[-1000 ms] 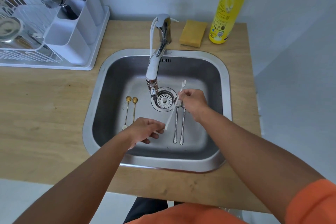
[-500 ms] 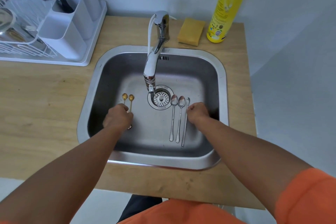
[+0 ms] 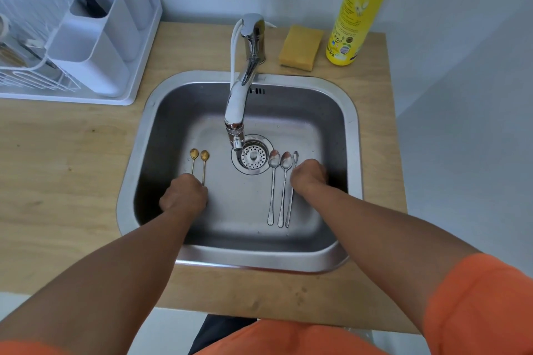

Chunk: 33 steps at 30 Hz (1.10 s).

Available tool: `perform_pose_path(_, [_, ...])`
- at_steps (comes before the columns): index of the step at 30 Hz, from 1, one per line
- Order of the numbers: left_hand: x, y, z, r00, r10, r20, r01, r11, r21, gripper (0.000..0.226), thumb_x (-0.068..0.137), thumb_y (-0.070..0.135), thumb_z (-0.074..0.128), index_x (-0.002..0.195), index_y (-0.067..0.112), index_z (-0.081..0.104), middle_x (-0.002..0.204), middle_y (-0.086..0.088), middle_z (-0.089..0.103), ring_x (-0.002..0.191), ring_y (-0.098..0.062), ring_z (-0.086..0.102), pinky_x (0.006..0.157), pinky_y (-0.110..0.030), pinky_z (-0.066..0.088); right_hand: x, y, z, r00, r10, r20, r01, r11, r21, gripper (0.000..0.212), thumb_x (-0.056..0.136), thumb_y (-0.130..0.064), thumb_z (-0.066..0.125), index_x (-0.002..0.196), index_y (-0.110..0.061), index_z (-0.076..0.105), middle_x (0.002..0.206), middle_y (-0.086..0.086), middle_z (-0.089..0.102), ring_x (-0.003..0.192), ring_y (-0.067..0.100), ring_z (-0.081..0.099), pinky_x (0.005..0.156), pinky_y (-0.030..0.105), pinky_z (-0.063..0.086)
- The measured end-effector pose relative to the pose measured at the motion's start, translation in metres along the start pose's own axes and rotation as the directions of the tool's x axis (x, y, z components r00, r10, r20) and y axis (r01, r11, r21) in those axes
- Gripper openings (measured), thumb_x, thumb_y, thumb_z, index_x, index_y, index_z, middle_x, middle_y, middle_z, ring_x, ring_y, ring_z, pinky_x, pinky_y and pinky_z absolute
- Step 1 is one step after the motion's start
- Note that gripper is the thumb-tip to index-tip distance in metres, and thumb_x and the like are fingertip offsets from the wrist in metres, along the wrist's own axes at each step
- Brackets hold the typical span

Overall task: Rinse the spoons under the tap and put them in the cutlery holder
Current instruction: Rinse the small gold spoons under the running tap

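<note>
I see both hands low in the sink (image 3: 353,124): left hand (image 3: 184,196) covering gold spoons (image 3: 199,166), right hand (image 3: 308,177) beside steel spoons (image 3: 278,187), grips unclear.

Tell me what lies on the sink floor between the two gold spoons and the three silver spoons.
In the head view, only the drain strainer lies between the gold spoons and silver spoons, with the tap spout above it.

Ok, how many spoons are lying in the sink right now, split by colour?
Gold spoons: 2, left of the drain, under the left hand.
Silver spoons: 3, right of the drain, beside the right hand.
Total: 5 in the sink.
</note>
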<state>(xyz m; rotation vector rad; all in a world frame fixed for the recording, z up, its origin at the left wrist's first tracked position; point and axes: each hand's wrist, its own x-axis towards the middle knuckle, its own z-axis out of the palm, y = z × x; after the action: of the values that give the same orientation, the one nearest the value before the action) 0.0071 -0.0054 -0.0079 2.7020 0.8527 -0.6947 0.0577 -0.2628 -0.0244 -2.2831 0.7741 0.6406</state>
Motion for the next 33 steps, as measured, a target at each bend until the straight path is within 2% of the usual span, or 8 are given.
perform_pose_path(9, [0.006, 0.001, 0.002, 0.993, -0.078, 0.09, 0.081, 0.996, -0.032, 0.018, 0.091, 0.03, 0.063, 0.094, 0.013, 0.06, 0.077, -0.003, 0.052, 0.074, -0.027, 0.057, 0.064, -0.035, 0.045, -0.002, -0.001, 0.004, 1.0, -0.008, 0.003, 0.009, 0.998, -0.06, 0.017, 0.089, -0.009, 0.063, 0.105, -0.005, 0.068, 0.111, 0.015, 0.069, 0.096, 0.033, 0.069, 0.069, 0.028, 0.049])
perform_pose_path(14, [0.0, 0.0, 0.002, 0.987, -0.033, 0.157, 0.036, 0.999, -0.014, 0.021, 0.091, 0.036, 0.058, 0.088, 0.015, 0.058, 0.084, -0.005, 0.06, 0.079, -0.026, 0.061, 0.065, -0.033, 0.045, -0.007, -0.004, 0.002, 0.999, -0.03, -0.027, 0.03, 0.999, 0.012, 0.02, 0.093, -0.015, 0.06, 0.109, -0.007, 0.068, 0.11, 0.013, 0.069, 0.095, 0.032, 0.069, 0.07, 0.03, 0.051])
perform_pose_path(19, [-0.009, 0.005, 0.003, 0.973, 0.035, 0.228, -0.013, 0.995, -0.099, 0.025, 0.092, 0.037, 0.058, 0.087, 0.013, 0.064, 0.09, -0.01, 0.066, 0.081, -0.028, 0.063, 0.068, -0.033, 0.048, -0.023, -0.018, 0.004, 0.975, -0.214, -0.054, 0.218, 0.973, 0.072, 0.015, 0.098, -0.029, 0.053, 0.096, -0.021, 0.066, 0.105, 0.001, 0.071, 0.094, 0.027, 0.065, 0.074, 0.031, 0.049])
perform_pose_path(22, [-0.019, 0.014, 0.001, 0.959, 0.111, 0.261, -0.088, 0.991, -0.096, 0.027, 0.092, 0.034, 0.057, 0.088, 0.01, 0.068, 0.09, -0.011, 0.07, 0.084, -0.031, 0.066, 0.07, -0.034, 0.048, -0.031, -0.027, 0.009, 0.921, -0.389, 0.023, 0.388, 0.92, 0.061, 0.012, 0.097, -0.024, 0.052, 0.094, -0.025, 0.064, 0.106, -0.002, 0.069, 0.104, 0.022, 0.06, 0.085, 0.037, 0.054])
perform_pose_path(25, [-0.029, 0.024, -0.003, 0.95, 0.167, 0.263, -0.141, 0.983, -0.113, 0.026, 0.09, 0.031, 0.056, 0.075, 0.012, 0.062, 0.081, -0.009, 0.067, 0.076, -0.03, 0.062, 0.066, -0.032, 0.043, -0.035, -0.036, 0.015, 0.897, -0.427, 0.116, 0.423, 0.904, 0.059, 0.013, 0.097, -0.024, 0.054, 0.089, -0.027, 0.065, 0.106, -0.004, 0.071, 0.109, 0.021, 0.059, 0.09, 0.038, 0.054])
perform_pose_path(28, [-0.042, 0.036, -0.007, 0.952, 0.196, 0.234, -0.164, 0.975, -0.151, 0.032, 0.088, 0.029, 0.056, 0.06, 0.015, 0.052, 0.069, -0.005, 0.059, 0.066, -0.029, 0.054, 0.06, -0.029, 0.037, -0.034, -0.039, 0.023, 0.901, -0.363, 0.236, 0.357, 0.931, 0.071, 0.023, 0.096, -0.027, 0.059, 0.082, -0.014, 0.072, 0.084, 0.0, 0.068, 0.087, 0.022, 0.063, 0.074, 0.031, 0.051])
perform_pose_path(30, [-0.049, 0.043, -0.008, 0.949, 0.216, 0.229, -0.174, 0.966, -0.191, 0.036, 0.088, 0.026, 0.056, 0.054, 0.016, 0.047, 0.061, -0.002, 0.052, 0.061, -0.028, 0.049, 0.058, -0.029, 0.034, -0.035, -0.039, 0.026, 0.9, -0.324, 0.291, 0.312, 0.946, 0.088, 0.031, 0.095, -0.028, 0.062, 0.069, -0.011, 0.067, 0.068, 0.003, 0.061, 0.066, 0.021, 0.055, 0.061, 0.029, 0.041])
perform_pose_path(33, [-0.059, 0.051, -0.008, 0.936, 0.258, 0.241, -0.2, 0.95, -0.238, 0.041, 0.087, 0.022, 0.056, 0.049, 0.017, 0.04, 0.053, 0.001, 0.041, 0.058, -0.027, 0.041, 0.058, -0.03, 0.032, -0.034, -0.036, 0.028, 0.911, -0.275, 0.307, 0.23, 0.957, 0.174, 0.028, 0.092, -0.026, 0.067, 0.074, -0.005, 0.073, 0.069, 0.007, 0.067, 0.062, 0.019, 0.053, 0.06, 0.028, 0.04])
